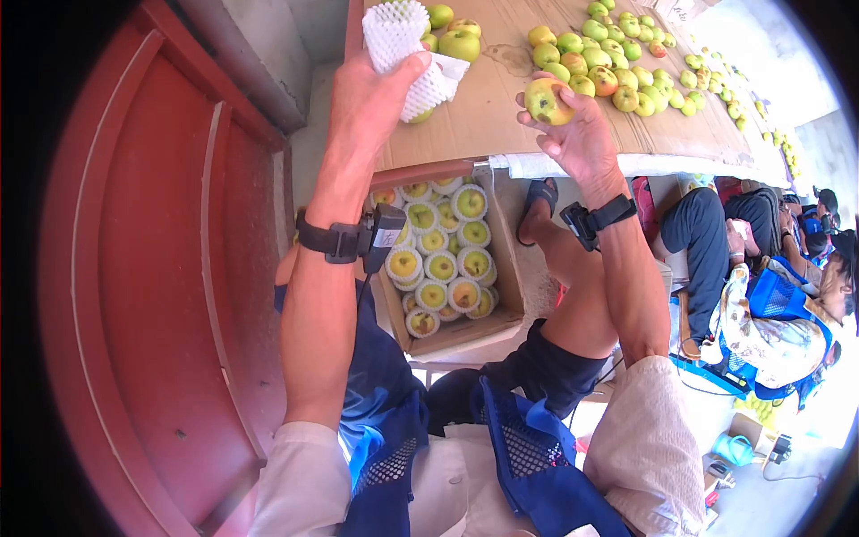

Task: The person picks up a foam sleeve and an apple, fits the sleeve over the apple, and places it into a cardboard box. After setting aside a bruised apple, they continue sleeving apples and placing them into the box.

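Note:
My left hand (pixel 374 94) is closed around white foam fruit nets (pixel 394 38) over the near left part of the table. Several green apples (pixel 459 45) lie just beyond that hand. In my right hand (pixel 586 139) is a yellow-green apple (pixel 547 101) with a reddish blush, held up in the fingers above the table edge. Below, between my arms, a cardboard box (pixel 508 268) holds several apples in white foam nets (pixel 431 295). My left forearm hides part of the box's left side.
Loose apples (pixel 617 58) spread across the cardboard-covered table (pixel 488 134), running off to the far right. A red wooden panel (pixel 170 295) stands close on my left. Other people sit along the right, one with dark trousers (pixel 702 255). My knees flank the box.

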A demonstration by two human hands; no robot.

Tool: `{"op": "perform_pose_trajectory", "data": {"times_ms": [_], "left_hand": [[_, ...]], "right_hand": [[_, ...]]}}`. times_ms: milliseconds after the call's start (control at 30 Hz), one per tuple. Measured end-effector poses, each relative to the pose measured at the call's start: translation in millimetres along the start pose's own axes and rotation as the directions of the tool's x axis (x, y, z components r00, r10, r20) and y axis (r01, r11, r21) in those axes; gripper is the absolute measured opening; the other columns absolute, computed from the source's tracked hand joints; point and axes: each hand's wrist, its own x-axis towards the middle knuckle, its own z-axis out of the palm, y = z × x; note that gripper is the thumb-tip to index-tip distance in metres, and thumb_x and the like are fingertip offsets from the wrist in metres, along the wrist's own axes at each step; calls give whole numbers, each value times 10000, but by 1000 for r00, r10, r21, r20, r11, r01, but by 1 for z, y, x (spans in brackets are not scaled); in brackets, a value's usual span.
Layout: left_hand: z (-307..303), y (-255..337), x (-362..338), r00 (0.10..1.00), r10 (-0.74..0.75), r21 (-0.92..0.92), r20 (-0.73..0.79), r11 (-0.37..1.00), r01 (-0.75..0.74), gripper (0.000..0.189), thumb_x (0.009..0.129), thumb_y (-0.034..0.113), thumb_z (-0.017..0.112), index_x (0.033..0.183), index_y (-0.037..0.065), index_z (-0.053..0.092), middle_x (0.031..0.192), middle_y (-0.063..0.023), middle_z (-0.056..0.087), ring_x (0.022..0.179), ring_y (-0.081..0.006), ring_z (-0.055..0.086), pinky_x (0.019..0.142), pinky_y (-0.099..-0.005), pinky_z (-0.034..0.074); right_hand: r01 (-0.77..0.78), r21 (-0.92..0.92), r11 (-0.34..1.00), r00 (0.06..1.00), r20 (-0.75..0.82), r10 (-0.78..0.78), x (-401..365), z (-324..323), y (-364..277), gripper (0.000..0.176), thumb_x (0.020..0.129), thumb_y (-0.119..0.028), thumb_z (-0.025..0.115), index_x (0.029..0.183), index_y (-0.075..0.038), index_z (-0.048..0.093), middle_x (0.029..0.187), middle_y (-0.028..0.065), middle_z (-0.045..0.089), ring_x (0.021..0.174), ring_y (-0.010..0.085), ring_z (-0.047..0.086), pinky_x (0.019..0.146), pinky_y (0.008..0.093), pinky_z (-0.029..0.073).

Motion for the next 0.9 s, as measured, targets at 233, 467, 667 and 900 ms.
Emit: {"op": "perform_pose_trajectory", "data": {"times_ms": [233, 467, 667, 900], "left_hand": [[0, 1, 0, 1000, 8, 26, 1, 1000, -8, 433, 945, 186, 724, 1296, -58, 650, 1123, -142, 743, 1039, -196, 714, 942, -325, 541], [2, -1, 0, 1000, 14, -9, -7, 1000, -14, 435, 948, 188, 724, 1302, -53, 648, 1113, -141, 747, 1039, -194, 714, 940, -324, 544], [2, -1, 0, 1000, 8, -5, -16, 1000, -8, 424, 952, 183, 720, 1299, -51, 652, 1120, -135, 748, 1033, -188, 712, 937, -322, 545], [2, -2, 0, 1000, 5, 21, -13, 1000, -5, 425, 955, 179, 718, 1305, -55, 652, 1139, -135, 745, 1046, -190, 712, 943, -323, 546]], "right_hand": [[-10, 29, 1000, 1000, -13, 11, 0, 0, -1, 504, 982, -288, 583, 1436, -92, 488, 1224, 205, 639, 1028, 319, 661, 489, 253, 490], [-30, 117, 993, 996, -78, 39, 1, -7, -2, 595, 1073, -546, 412, 1369, -40, 516, 1300, 380, 581, 779, 288, 707, 454, 242, 488], [-43, 172, 984, 998, -45, 51, 1, -19, 3, 740, 1044, -699, 313, 1303, -39, 525, 1225, 400, 598, 760, 273, 708, 465, 247, 460], [-24, 187, 982, 999, -30, 30, 0, -22, 3, 729, 1047, -693, 324, 1312, -43, 522, 1181, 355, 623, 795, 268, 688, 506, 250, 464]]}}
